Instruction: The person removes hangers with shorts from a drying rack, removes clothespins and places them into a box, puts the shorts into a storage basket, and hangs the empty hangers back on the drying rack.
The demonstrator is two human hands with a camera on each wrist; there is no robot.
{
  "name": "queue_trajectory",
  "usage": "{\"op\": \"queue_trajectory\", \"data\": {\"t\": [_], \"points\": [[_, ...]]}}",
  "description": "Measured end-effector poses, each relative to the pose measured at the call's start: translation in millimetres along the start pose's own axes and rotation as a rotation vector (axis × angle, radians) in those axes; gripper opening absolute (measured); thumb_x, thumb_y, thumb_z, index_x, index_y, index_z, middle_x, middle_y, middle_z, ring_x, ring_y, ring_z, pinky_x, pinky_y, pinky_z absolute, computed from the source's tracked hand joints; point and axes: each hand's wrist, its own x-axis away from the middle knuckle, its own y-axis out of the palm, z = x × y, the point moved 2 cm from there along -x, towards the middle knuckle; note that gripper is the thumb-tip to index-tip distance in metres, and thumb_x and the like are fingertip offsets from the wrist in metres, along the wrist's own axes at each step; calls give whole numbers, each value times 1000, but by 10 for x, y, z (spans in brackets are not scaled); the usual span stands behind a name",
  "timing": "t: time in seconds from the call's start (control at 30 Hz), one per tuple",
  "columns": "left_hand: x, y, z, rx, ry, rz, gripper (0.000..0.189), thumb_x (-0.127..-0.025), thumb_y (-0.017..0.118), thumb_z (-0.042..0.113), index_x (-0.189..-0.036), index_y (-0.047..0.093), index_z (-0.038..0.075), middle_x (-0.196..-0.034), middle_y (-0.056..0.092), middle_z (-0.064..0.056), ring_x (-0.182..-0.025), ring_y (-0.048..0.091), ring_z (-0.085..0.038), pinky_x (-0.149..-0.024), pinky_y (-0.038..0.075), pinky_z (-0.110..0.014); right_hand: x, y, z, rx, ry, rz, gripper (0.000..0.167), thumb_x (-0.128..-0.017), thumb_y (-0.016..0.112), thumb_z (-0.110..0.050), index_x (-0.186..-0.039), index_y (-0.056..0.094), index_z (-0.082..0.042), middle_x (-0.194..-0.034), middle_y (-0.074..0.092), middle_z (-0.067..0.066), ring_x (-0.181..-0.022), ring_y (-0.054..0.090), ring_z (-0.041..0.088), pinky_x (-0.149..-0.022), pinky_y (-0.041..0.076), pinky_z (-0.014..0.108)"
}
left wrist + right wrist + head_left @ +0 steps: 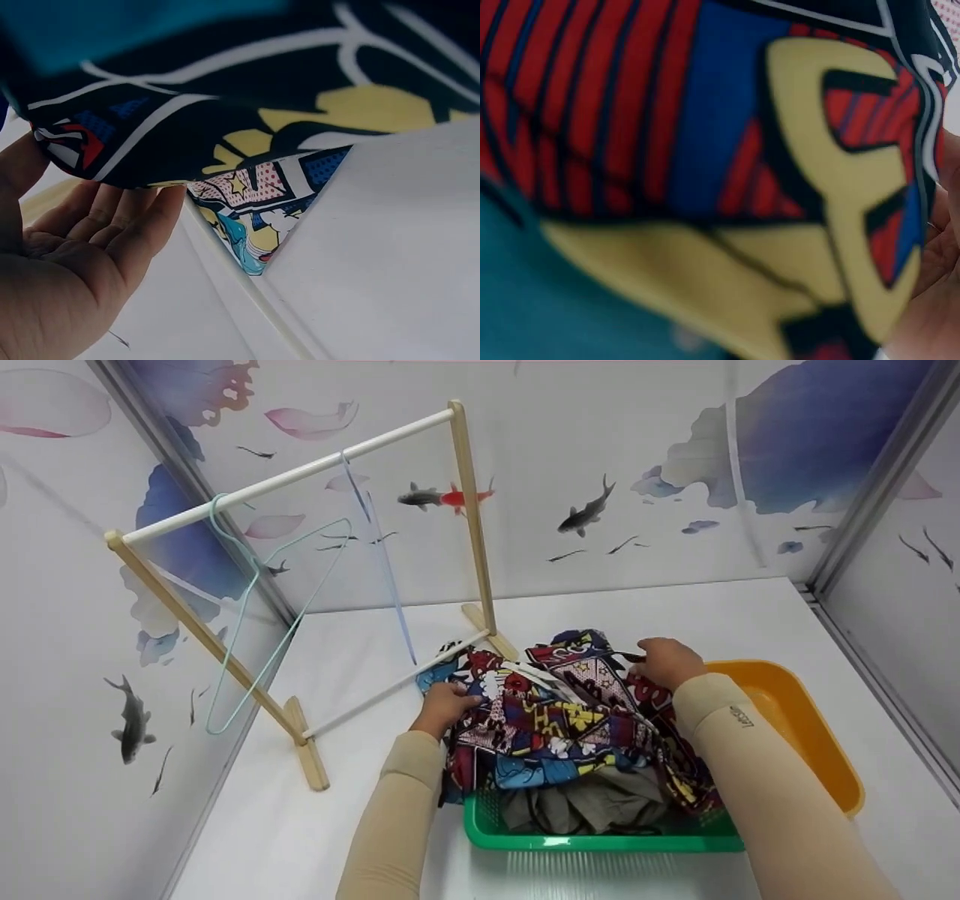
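Note:
A garment with a colourful comic print [555,712] is spread above a green basket [600,844]; its kind does not show in the folds. On its left side my left hand [446,709] grips the cloth, thumb on top. Seen from the left wrist, the fingers of that hand [82,247] lie under the printed edge. My right hand [671,662] pinches the garment's far right edge. Printed cloth fills most of the right wrist view, hiding much of the right hand [937,262]. Grey-green cloth [600,802] lies in the basket below the print.
A wooden rack with a white bar [289,476] stands at the left. A mint hanger [244,607] and a blue hanger [390,577] hang from it. At the right, a yellow-orange tray [814,735] sits partly behind my right forearm. Printed walls enclose the white table [247,825].

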Motion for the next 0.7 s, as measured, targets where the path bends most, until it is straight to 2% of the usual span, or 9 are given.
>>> {"op": "queue_trajectory", "data": {"t": [0.1, 0.2, 0.33, 0.43, 0.53, 0.6, 0.7], "points": [[-11, 14, 7, -10, 9, 18, 40, -91, 68, 16, -121, 61, -9, -125, 60, -23, -115, 57, -34, -94, 49, -42, -10, 24, -7, 1, -7, -8, 49, -97, 58, -19, -133, 47, 13, -132, 50, 33, -121, 48, 49, -103, 37, 58], [-13, 22, 22, -43, 29, 58, 37, -90, 69, 14, -118, 63, -10, -122, 62, -24, -116, 56, -37, -95, 48, -44, -26, 43, -24, 2, -22, 2, 36, -95, 60, -15, -119, 60, 11, -115, 63, 29, -104, 60, 42, -94, 46, 55], [6, 27, 57, -99, 45, 133, 26, -87, 72, 13, -102, 69, -8, -106, 67, -22, -101, 62, -34, -86, 51, -43, -35, 56, -22, 0, -40, 50, 18, -92, 64, -10, -97, 72, 5, -92, 70, 20, -80, 64, 30, -81, 52, 51], [25, 15, 84, -112, 39, 173, 13, -85, 73, 10, -84, 68, -2, -87, 65, -13, -80, 58, -24, -73, 49, -37, -43, 57, -21, -5, -43, 100, 14, -91, 64, -8, -92, 73, 2, -89, 71, 18, -77, 64, 29, -80, 52, 52], [39, -10, 121, -117, 44, 183, 20, -84, 73, 7, -72, 57, 5, -74, 54, -6, -69, 45, -19, -64, 39, -32, -47, 49, -30, -12, -55, 160, 12, -90, 65, -7, -90, 73, 1, -90, 71, 19, -78, 64, 31, -79, 52, 52], [58, -31, 164, -108, 50, 180, 24, -85, 71, 5, -70, 53, 8, -72, 50, -4, -68, 44, -18, -62, 37, -30, -42, 41, -39, -18, -70, 203, 11, -90, 65, -6, -90, 73, 1, -90, 71, 19, -78, 64, 32, -76, 52, 52], [85, -62, 243, -93, 70, 183, 18, -86, 69, 4, -73, 56, 6, -76, 56, -6, -69, 50, -19, -63, 41, -30, -27, 28, -47, -43, -89, 246, 10, -90, 63, -5, -88, 71, 1, -88, 69, 19, -75, 62, 32, -72, 51, 50]]}}
